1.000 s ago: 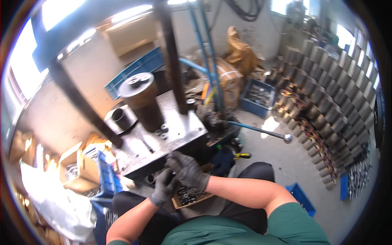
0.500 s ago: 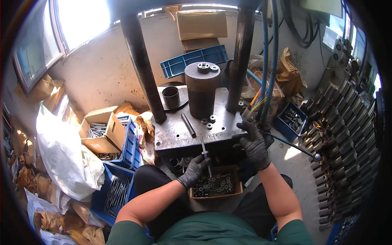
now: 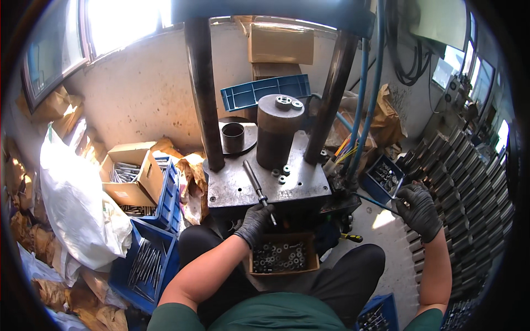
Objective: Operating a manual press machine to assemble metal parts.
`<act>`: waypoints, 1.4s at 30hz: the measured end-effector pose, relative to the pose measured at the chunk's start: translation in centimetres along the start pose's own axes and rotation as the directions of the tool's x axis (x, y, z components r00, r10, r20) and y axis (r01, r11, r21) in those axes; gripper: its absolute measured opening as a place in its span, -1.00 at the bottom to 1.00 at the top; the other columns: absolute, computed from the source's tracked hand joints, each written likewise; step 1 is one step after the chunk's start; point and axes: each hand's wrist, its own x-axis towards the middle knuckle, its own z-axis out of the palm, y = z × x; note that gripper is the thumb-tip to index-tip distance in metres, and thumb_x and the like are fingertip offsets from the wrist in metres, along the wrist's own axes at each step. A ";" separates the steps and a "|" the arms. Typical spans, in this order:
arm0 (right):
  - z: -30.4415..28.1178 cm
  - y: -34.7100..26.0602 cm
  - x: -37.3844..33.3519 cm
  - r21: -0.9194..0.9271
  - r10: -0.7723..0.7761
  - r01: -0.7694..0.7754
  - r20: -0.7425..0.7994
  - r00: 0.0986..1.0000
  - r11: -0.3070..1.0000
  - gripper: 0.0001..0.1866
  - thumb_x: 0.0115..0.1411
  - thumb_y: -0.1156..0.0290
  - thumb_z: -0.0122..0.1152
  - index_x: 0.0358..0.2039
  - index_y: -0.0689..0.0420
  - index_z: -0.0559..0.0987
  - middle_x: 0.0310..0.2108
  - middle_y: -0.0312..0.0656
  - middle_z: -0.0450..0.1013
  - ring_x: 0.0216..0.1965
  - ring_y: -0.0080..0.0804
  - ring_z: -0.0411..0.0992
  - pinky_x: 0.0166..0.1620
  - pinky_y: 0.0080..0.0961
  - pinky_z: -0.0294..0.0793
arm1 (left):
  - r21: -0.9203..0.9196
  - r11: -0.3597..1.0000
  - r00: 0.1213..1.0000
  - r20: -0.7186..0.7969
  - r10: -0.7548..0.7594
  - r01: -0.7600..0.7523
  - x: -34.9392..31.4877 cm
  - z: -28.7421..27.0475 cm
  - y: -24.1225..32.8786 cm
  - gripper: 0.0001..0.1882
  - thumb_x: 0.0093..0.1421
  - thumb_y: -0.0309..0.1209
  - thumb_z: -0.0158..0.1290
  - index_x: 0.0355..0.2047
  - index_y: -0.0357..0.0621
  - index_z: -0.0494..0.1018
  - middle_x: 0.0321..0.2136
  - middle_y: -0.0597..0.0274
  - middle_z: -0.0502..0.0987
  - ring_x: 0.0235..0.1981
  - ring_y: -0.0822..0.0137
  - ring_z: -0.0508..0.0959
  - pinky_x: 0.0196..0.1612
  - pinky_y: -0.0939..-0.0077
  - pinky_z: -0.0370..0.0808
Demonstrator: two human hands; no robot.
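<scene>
The left hand (image 3: 255, 222) grips a steel rod (image 3: 255, 183) lying on the press table (image 3: 232, 190), not yet upright. The right hand (image 3: 418, 210) closes round the lever (image 3: 375, 202); pressing seems still ahead.

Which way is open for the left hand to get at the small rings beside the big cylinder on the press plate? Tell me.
Probably straight ahead: the left hand grips the thin rod at the plate's front edge, and bare plate lies between it and the rings beside the cylinder. It would likely have to let go of the rod first.

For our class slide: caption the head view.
Gloved left hand holds a metal rod on the press table; right hand grips a lever.
</scene>
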 end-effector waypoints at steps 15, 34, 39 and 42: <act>-0.9 0.8 -1.6 -0.044 0.321 -0.334 0.413 0.852 0.942 -0.02 0.26 -0.44 0.14 0.32 0.22 0.52 0.21 0.17 0.52 0.20 0.12 0.54 0.26 -0.13 0.52 | 0.120 0.766 0.774 0.042 0.632 -0.631 0.1 1.5 6.1 -0.88 0.43 -0.57 0.15 -0.05 -0.18 0.52 -0.32 0.33 0.57 -0.37 0.48 0.55 -0.34 0.49 0.55; 0.6 2.8 -2.2 0.070 0.126 -0.185 0.501 0.856 0.980 -0.37 0.35 -0.22 0.06 -0.02 0.09 0.75 -0.17 0.06 0.66 -0.09 0.07 0.64 0.01 -0.05 0.60 | 0.478 0.500 0.603 0.082 0.793 -0.722 17.6 10.8 33.3 -0.86 0.47 -0.41 0.17 -0.07 -0.21 0.60 -0.44 0.27 0.61 -0.51 0.40 0.56 -0.38 0.39 0.56; 0.8 3.0 -2.3 0.127 0.135 -0.229 0.507 0.851 0.965 -0.35 0.34 -0.22 0.10 0.03 0.11 0.73 -0.18 0.08 0.66 -0.12 0.10 0.64 0.01 -0.02 0.59 | 0.560 0.473 0.639 0.137 0.757 -0.681 17.5 10.5 33.4 -0.88 0.47 -0.40 0.19 -0.14 -0.19 0.62 -0.50 0.27 0.61 -0.56 0.43 0.52 -0.41 0.38 0.49; 0.6 2.8 -2.3 0.132 0.129 -0.220 0.492 0.861 0.966 -0.34 0.34 -0.23 0.11 0.04 0.13 0.72 -0.21 0.08 0.65 -0.13 0.12 0.64 0.01 -0.02 0.59 | 0.542 0.437 0.607 0.179 0.775 -0.718 17.5 10.4 32.8 -0.86 0.47 -0.37 0.19 -0.14 -0.17 0.63 -0.48 0.28 0.61 -0.52 0.45 0.51 -0.37 0.37 0.50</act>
